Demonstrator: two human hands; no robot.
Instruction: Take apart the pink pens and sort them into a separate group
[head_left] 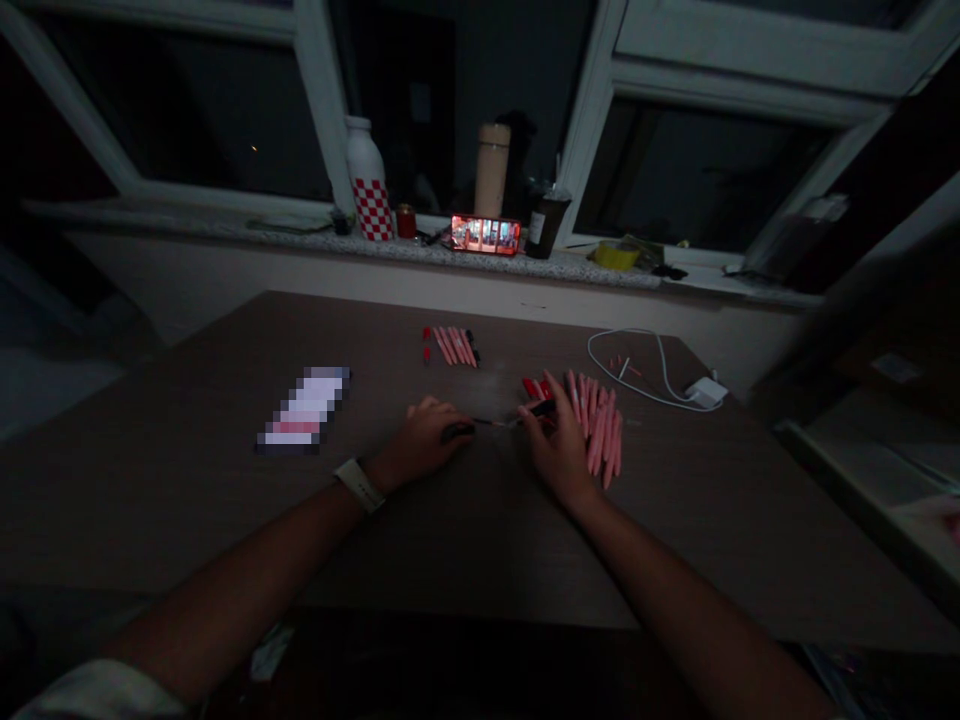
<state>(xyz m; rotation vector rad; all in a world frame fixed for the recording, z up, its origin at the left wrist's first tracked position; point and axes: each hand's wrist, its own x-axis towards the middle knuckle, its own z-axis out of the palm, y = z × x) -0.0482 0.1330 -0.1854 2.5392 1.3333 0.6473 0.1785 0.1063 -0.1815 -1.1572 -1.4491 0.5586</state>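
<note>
Over the middle of the table, my left hand (427, 437) has its fingers closed around a short dark pen part (459, 430). My right hand (561, 452) pinches a black pen part (541, 407) between thumb and fingers. A thin, refill-like stick (491, 422) spans the gap between the two hands; where its ends sit is too blurred to tell. Right beside my right hand lies a pile of pink pens (600, 420), with red pen pieces (532, 388) at its left. Farther back, a small row of pink pens (455, 345) has red caps (427, 345) at its left.
A blurred-out phone (306, 408) lies left on the table (450, 540). A white cable with a charger (705, 393) loops at the right. On the windowsill stand a checkered bottle (371, 190), a beige tumbler (492, 170), a lit phone (486, 235) and a dark drink cup (546, 222).
</note>
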